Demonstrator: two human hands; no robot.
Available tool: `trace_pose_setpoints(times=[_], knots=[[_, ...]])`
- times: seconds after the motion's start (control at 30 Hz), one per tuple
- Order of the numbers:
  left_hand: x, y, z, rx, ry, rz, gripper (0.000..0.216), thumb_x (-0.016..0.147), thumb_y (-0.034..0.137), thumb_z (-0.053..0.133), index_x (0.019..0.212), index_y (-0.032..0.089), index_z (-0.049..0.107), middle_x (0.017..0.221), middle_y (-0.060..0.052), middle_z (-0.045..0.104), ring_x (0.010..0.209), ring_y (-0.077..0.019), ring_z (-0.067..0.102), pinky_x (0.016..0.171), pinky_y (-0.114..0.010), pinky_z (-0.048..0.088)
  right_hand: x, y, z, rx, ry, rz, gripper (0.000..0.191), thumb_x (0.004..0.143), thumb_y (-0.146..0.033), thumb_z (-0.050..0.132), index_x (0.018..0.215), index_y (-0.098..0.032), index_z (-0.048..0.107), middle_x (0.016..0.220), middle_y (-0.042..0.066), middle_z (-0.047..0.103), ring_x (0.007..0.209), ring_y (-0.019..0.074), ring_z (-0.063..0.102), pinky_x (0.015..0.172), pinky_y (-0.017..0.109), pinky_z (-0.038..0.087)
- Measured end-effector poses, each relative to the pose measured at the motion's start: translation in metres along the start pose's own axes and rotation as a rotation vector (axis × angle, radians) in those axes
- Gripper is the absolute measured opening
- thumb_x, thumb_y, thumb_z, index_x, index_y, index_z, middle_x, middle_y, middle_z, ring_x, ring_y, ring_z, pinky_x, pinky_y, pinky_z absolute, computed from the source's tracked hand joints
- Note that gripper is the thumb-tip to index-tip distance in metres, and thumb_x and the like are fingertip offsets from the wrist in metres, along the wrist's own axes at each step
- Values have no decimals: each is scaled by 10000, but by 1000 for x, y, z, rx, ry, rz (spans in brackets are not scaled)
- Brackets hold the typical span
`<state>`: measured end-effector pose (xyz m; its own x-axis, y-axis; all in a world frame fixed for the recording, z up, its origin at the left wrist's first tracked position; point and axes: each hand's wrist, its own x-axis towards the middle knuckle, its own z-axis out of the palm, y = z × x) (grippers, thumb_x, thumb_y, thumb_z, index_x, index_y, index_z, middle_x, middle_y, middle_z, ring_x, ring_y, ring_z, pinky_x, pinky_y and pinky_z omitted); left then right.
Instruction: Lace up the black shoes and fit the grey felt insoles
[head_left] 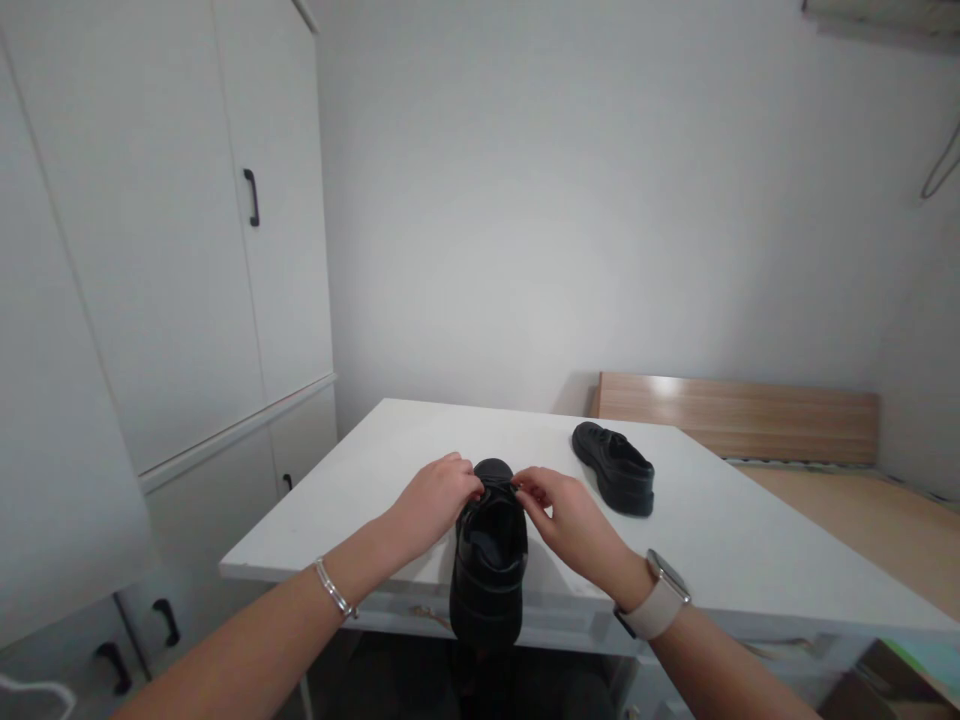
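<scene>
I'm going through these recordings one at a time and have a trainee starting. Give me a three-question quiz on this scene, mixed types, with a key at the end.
1. True or false: the left hand and the right hand both have fingers at the near shoe.
2. Multiple choice: which wrist wears the watch?
A) left
B) right
C) neither
3. Fill in: the other shoe, farther away and to the right, rests on the white ____.

Key:
1. True.
2. B.
3. Table.
</scene>
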<state>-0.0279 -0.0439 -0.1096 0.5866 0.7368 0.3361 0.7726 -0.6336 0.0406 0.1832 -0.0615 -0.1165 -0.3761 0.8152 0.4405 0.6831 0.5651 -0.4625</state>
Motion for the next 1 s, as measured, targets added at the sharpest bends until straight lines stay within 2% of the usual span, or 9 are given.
trace_pose_setpoints(times=[0.13, 0.2, 0.3, 0.43, 0.6, 0.7, 0.83, 0.93, 1.0], knots=[[-3, 11, 0, -56, 23, -68, 243, 972, 219, 532, 1158, 184, 684, 1000, -80, 729, 944, -237, 651, 854, -346, 494, -2, -13, -3, -116, -95, -22, 247, 905, -140, 513, 1106, -162, 654, 998, 86, 633, 856, 189, 623, 804, 321, 477], [-2, 14, 0, -67, 14, -84, 263, 962, 222, 533, 1181, 205, 676, 1004, -75, 723, 944, -236, 659, 845, -344, 502, -1, -18, -2, -203, -131, -8, 301, 896, -95, 454, 1103, -162, 660, 1017, 95, 610, 860, 190, 626, 794, 316, 470], [2, 16, -2, -56, -31, -98, 256, 898, 136, 540, 1050, 203, 734, 923, -80, 715, 885, -238, 671, 803, -334, 508, 4, -23, 2, -349, -153, 24, 311, 854, -60, 427, 1025, -162, 665, 1000, 99, 604, 812, 191, 627, 735, 310, 453], [9, 18, -6, -51, -70, -115, 229, 818, 70, 539, 872, 143, 749, 833, -124, 702, 839, -289, 674, 771, -384, 515, 9, -25, 7, -488, -152, 34, 289, 828, -46, 429, 978, -163, 646, 988, 105, 619, 801, 205, 636, 668, 308, 423], [12, 23, -12, -190, 2, -125, 179, 753, 25, 579, 686, 144, 694, 755, -110, 666, 810, -300, 661, 754, -405, 512, 11, -23, 6, -502, -157, 35, 253, 867, -71, 446, 934, -174, 667, 974, 98, 646, 785, 201, 646, 657, 308, 420], [15, 23, -20, -389, 157, -126, 147, 816, 92, 581, 717, 160, 666, 824, -83, 670, 865, -258, 644, 818, -384, 498, 17, -22, -3, -344, -44, 0, 203, 880, -102, 497, 861, -182, 683, 935, 83, 669, 792, 197, 639, 679, 311, 440], [24, 16, -28, -754, 346, -153, 150, 934, 245, 470, 880, 180, 594, 857, -42, 675, 854, -181, 655, 836, -324, 517, 36, -18, -22, 226, 263, 24, 99, 865, -245, 610, 847, -185, 687, 774, 37, 691, 695, 168, 625, 666, 312, 489], [30, 11, -25, -994, 338, -174, 147, 895, 305, 506, 893, 168, 560, 782, -33, 658, 724, -167, 675, 718, -302, 550, 47, -16, -27, 554, 320, 65, 185, 782, -362, 693, 815, -181, 699, 707, 26, 700, 606, 155, 614, 593, 309, 502], [32, 9, -21, -1103, 309, -186, 193, 827, 321, 590, 928, 157, 572, 731, -24, 660, 636, -162, 662, 651, -292, 541, 49, -16, -24, 642, 302, 68, 222, 731, -396, 730, 780, -180, 713, 711, 33, 716, 596, 149, 607, 578, 304, 500]])
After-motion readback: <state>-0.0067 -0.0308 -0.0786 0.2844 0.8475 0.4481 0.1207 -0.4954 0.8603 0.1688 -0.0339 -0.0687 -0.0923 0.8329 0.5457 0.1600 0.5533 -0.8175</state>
